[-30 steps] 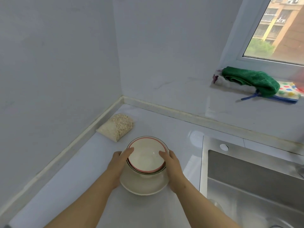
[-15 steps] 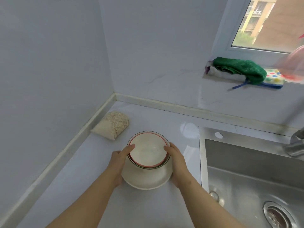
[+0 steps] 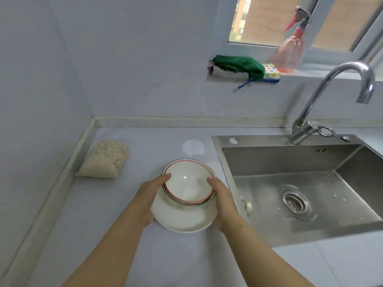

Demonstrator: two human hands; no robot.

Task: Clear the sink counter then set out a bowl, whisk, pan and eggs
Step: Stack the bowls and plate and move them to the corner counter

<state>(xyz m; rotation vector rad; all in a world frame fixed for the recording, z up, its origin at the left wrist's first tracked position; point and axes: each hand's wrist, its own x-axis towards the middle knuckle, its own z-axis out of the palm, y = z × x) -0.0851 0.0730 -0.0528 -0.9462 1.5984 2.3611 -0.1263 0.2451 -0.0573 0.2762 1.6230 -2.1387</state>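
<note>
A stack of dishes is held over the white counter (image 3: pixel 99 235), just left of the sink. On top is a white bowl with a red rim (image 3: pixel 187 181), nested in a clear glass bowl (image 3: pixel 180 200), which stands on a white plate (image 3: pixel 182 221). My left hand (image 3: pixel 151 195) grips the stack's left side, thumb on the red rim. My right hand (image 3: pixel 222 200) grips the right side the same way. I cannot tell whether the plate touches the counter.
A clear bag of oats (image 3: pixel 105 160) lies by the left wall. The steel sink (image 3: pixel 306 195) with its tap (image 3: pixel 331 96) fills the right. Folded cloths (image 3: pixel 240 66) and a pink spray bottle (image 3: pixel 291 48) sit on the window ledge.
The view has swung right, bringing the whole sink and tap into sight. Both hands keep their hold on the stack, which now sits a little nearer the sink edge.
</note>
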